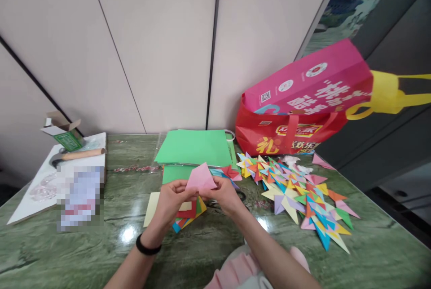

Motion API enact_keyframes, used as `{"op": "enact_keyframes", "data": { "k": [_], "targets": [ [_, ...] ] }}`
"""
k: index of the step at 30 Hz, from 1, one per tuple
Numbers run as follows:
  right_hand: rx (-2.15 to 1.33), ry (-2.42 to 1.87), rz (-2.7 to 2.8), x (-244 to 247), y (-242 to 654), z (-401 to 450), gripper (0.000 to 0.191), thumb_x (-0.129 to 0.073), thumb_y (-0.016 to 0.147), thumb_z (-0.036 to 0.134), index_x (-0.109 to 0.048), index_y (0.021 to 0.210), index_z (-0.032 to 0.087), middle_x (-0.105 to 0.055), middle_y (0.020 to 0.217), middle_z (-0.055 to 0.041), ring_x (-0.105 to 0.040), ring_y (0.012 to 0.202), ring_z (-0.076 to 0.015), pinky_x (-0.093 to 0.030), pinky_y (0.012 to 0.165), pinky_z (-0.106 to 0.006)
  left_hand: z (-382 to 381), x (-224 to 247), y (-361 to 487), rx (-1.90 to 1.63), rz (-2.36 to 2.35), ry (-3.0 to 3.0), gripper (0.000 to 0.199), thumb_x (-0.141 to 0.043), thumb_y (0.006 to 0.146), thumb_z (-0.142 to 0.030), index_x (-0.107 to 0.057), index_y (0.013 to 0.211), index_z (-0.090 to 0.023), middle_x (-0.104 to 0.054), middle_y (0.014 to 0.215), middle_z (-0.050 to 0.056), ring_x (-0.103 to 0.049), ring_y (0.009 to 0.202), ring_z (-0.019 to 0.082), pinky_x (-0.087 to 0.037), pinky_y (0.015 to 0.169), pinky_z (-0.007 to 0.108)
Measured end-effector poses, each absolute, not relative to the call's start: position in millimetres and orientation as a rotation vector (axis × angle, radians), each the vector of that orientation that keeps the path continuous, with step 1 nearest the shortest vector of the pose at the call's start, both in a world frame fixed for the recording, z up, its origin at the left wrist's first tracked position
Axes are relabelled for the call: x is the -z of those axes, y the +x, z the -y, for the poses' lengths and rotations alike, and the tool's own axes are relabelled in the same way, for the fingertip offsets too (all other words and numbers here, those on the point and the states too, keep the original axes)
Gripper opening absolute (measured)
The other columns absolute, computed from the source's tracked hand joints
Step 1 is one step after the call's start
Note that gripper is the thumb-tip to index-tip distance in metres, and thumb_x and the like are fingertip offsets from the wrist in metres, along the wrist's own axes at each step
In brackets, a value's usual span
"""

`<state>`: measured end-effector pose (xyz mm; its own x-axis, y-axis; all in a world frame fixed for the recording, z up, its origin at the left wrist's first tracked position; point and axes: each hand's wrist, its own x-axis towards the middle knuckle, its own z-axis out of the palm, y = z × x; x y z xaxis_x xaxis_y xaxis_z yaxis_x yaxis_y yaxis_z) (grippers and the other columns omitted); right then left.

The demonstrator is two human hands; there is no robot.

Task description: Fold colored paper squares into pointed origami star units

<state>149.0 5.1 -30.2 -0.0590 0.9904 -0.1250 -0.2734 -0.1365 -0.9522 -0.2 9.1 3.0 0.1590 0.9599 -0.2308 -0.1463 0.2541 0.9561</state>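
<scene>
A piece of pink paper (201,178), partly folded with a point at its top, is held up between my two hands over the table. My left hand (172,197) pinches its left lower corner, and my right hand (226,193) grips the right one. Below the hands lies a small stack of coloured paper squares (199,210), with a pale yellow sheet (152,203) to its left. Green sheets (195,146) lie just behind, in part under a clear sleeve. Some folded pieces (232,173) rest to the right of my right hand.
A large pile of folded paper stars (289,185) spreads over the right side of the green marble-look table (128,262). Behind it stand a red bag (262,129) and a pink box (303,77). At left, a white board (28,199) carries a wooden-handled tool (82,154) and a green box (69,138).
</scene>
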Motion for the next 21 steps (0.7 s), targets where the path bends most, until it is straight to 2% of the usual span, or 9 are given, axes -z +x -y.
{"op": "enact_keyframes", "data": {
  "k": [7, 12, 16, 21],
  "targets": [
    [-1.435, -1.037, 1.016, 25.3, 145.5, -2.9, 0.034, -0.077, 0.051, 0.031, -0.064, 0.079, 0.016, -0.065, 0.066, 0.0019, -0.059, 0.055, -0.0143, -0.051, 0.054, -0.027, -10.2, -1.4, -0.9, -1.010, -1.129, 1.041, 0.029, -0.081, 0.048, -0.025, -0.065, 0.067, -0.011, -0.073, 0.062, 0.007, -0.068, 0.057, 0.020, -0.055, 0.055, 0.025],
    [-1.430, -1.045, 0.991, 25.9, 145.4, -5.0, 0.029, -0.075, 0.051, 0.030, -0.061, 0.072, 0.016, -0.066, 0.062, 0.0021, -0.062, 0.051, -0.0162, -0.053, 0.054, -0.030, -12.4, -0.8, -3.4, -0.999, -1.144, 1.018, 0.031, -0.081, 0.048, -0.027, -0.065, 0.068, -0.011, -0.073, 0.062, 0.007, -0.069, 0.056, 0.021, -0.056, 0.057, 0.028],
    [-1.462, -1.055, 0.908, 25.6, 147.3, -7.2, 0.025, -0.073, 0.051, 0.025, -0.058, 0.069, 0.016, -0.065, 0.054, 0.0023, -0.063, 0.047, -0.0179, -0.054, 0.055, -0.032, -15.3, -0.5, -7.2, -0.988, -1.136, 0.990, 0.031, -0.081, 0.047, -0.025, -0.065, 0.069, -0.010, -0.073, 0.060, 0.007, -0.069, 0.056, 0.020, -0.056, 0.056, 0.026],
    [-1.470, -1.085, 0.864, 22.9, 147.0, -6.9, 0.023, -0.070, 0.051, 0.019, -0.057, 0.069, 0.016, -0.067, 0.053, 0.0003, -0.065, 0.047, -0.0184, -0.055, 0.054, -0.031, -15.0, -2.9, -6.2, -0.979, -1.140, 0.973, 0.033, -0.082, 0.045, -0.024, -0.064, 0.068, -0.010, -0.072, 0.059, 0.007, -0.068, 0.054, 0.019, -0.056, 0.055, 0.025]
  ]
}}
